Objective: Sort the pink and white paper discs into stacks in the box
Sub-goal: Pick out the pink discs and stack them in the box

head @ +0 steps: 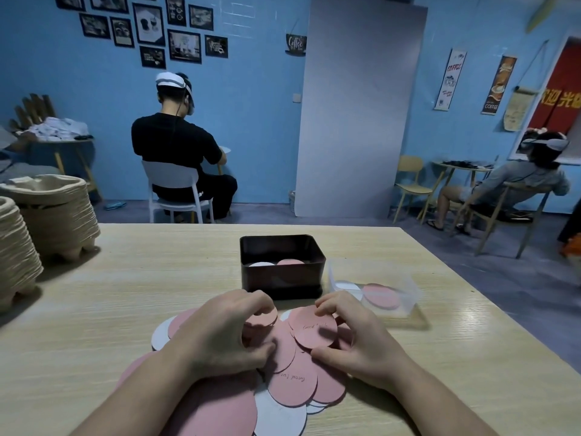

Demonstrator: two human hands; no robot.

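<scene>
Wooden table (125, 294), blue room; disc pile (292, 388) at six o'clock, box (279, 283) at twelve.
My left hand (217, 335) and right hand (358, 338) each pinch pink discs (314, 332); a white one clinging underneath could spoil the pink stack (290, 262).

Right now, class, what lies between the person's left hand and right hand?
Overlapping pink discs from the loose pile fill the stretch between the left hand and the right hand. The head view shows this.
</scene>
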